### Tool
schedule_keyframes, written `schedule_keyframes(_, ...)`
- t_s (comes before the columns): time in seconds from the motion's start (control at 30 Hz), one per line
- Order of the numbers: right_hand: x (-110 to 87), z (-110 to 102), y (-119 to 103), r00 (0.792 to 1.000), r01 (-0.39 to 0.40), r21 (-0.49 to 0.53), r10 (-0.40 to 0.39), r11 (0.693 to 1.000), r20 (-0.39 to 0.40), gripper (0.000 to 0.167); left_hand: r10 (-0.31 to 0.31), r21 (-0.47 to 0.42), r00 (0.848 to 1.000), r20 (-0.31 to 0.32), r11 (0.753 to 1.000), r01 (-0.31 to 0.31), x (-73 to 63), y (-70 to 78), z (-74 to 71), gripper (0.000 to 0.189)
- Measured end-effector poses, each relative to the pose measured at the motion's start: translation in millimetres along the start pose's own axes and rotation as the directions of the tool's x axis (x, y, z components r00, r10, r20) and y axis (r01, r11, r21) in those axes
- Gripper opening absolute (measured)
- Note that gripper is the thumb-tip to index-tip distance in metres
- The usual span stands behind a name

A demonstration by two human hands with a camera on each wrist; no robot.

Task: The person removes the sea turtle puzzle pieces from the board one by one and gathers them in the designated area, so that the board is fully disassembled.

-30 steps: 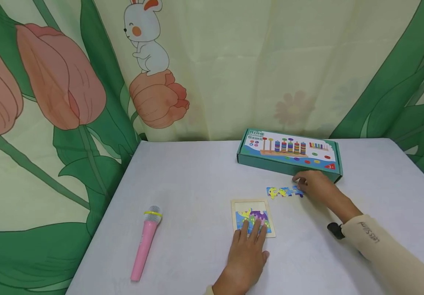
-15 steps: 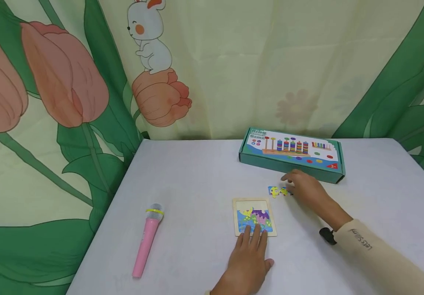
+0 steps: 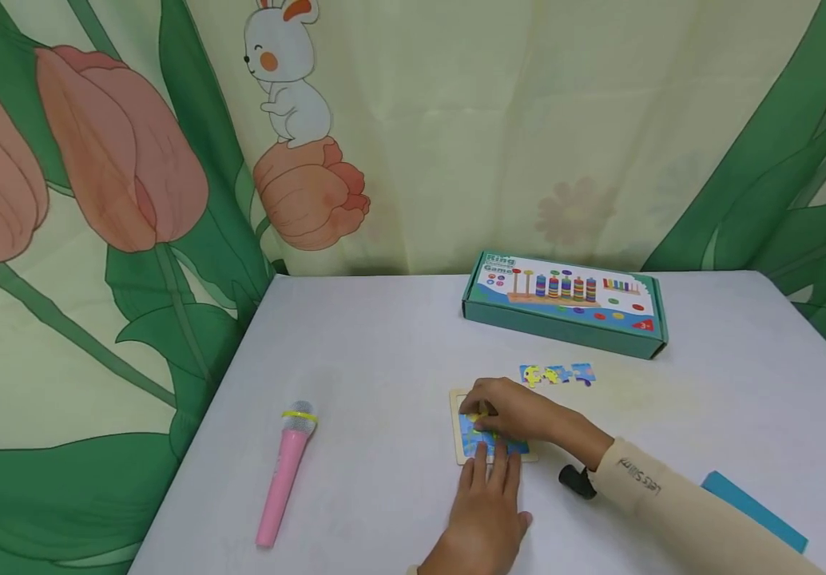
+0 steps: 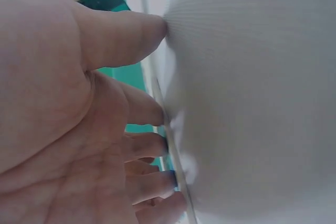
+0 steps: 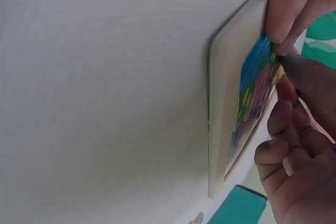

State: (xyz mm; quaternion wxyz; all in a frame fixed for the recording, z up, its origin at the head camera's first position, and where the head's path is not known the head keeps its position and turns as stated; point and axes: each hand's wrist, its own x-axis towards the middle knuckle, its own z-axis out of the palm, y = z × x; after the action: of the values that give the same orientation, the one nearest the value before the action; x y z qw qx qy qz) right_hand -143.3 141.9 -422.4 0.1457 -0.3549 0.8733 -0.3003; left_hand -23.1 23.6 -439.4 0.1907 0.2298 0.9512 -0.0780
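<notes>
A small square jigsaw puzzle in a pale wooden tray [image 3: 458, 447] lies on the table, its lower part filled with blue, yellow, green and purple pieces. My left hand [image 3: 483, 507] lies flat, with straight fingertips resting on the tray's near edge. My right hand [image 3: 517, 410] is bent over the tray from the right, thumb and fingers pinching at a yellow puzzle piece [image 3: 476, 416] on its left side. That hand hides much of the tray's upper part. In the right wrist view the thumb and fingers meet at the puzzle [image 5: 257, 87]. Several loose pieces [image 3: 551, 374] lie in a row behind the tray.
A green ring game box [image 3: 564, 305] lies at the back right. To the left is a pink toy microphone [image 3: 287, 479]. A flat blue object [image 3: 754, 511] shows behind the right sleeve [image 3: 686, 503]. A tulip-and-rabbit curtain [image 3: 456, 136] hangs behind the table.
My right hand has moved left and nearer, from the loose pieces to the tray, uncovering the row and the blue object. My left fingertips have slid back slightly towards the tray's near edge.
</notes>
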Motion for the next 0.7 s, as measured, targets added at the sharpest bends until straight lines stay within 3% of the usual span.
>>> schedule_keyframes(0.23, -0.6, 2.7, -6.1, 0.999, -0.016, 0.026, 0.017, 1.000, -0.040, 0.022, -0.015, 0.009, 1.000, 0.000, 1.000, 0.015, -2.7, 0.4, -4.1, 0.079)
schedule_keyframes(0.37, -4.9, -1.4, -5.3, 0.995, -0.036, 0.099, 0.045, 0.994, -0.088, 0.021, -0.022, 0.041, 1.000, -0.003, 0.999, 0.022, -3.0, 0.2, -8.6, 0.078)
schedule_keyframes(0.57, -27.8, -28.4, 18.6, 0.965, -0.129, 0.154, 0.159, 0.980, -0.208, 0.022, -0.029, -0.046, 0.999, 0.020, 0.998, 0.030, -2.3, 1.0, -9.7, 0.080)
schedule_keyframes(0.7, -48.2, -46.2, 38.8, 0.953, -0.220, 0.110, 0.238, 0.969, -0.186, 0.018, -0.045, -0.060, 0.998, 0.036, 0.997, 0.047, -1.7, 2.2, -8.9, 0.081)
